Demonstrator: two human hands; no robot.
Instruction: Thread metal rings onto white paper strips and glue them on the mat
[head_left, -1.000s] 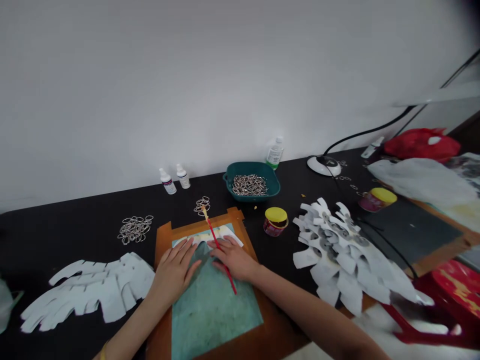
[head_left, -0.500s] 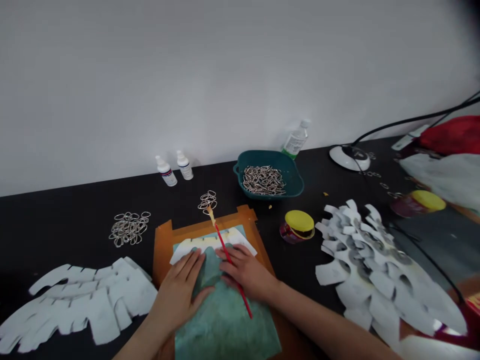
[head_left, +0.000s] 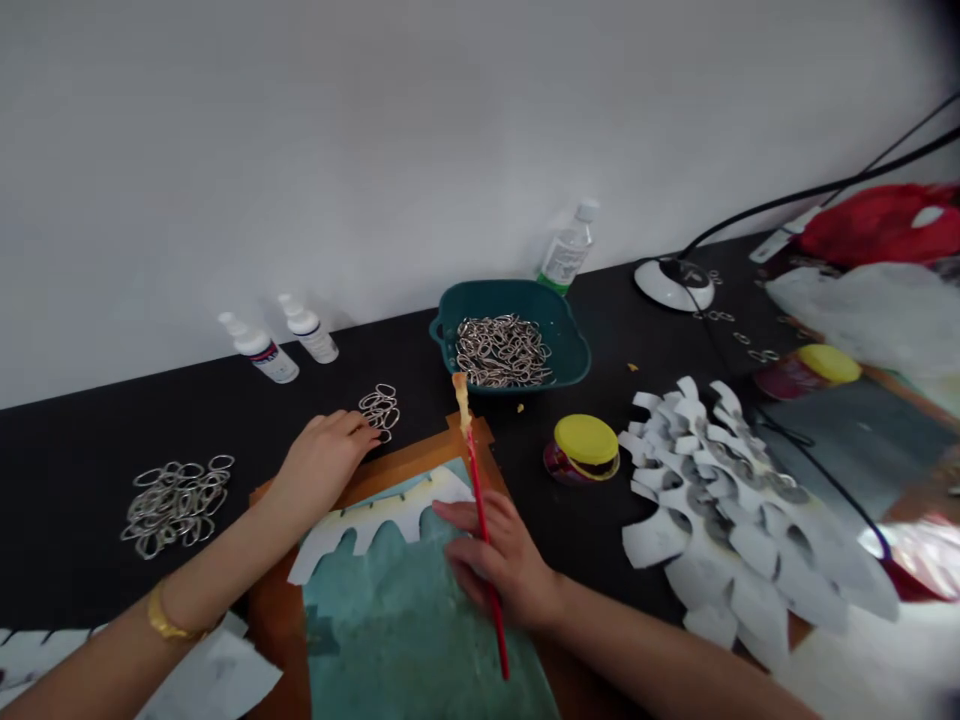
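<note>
Since the earlier frame, the left hand [head_left: 324, 458] has moved off the teal sheet [head_left: 420, 630] to the small ring pile [head_left: 381, 410], just left of centre. On the dark counter [head_left: 75, 440], at lower middle, lie the brown board [head_left: 409, 455], that sheet and, atop it, the white scalloped strip [head_left: 390, 515]. At lower centre the right hand [head_left: 506, 575] grips the red brush [head_left: 480, 500], bristles up. The left fingers curl down at the rings; whether they pinch one, I cannot tell. Picking a ring seems the step in hand; next calls for separating just one.
</note>
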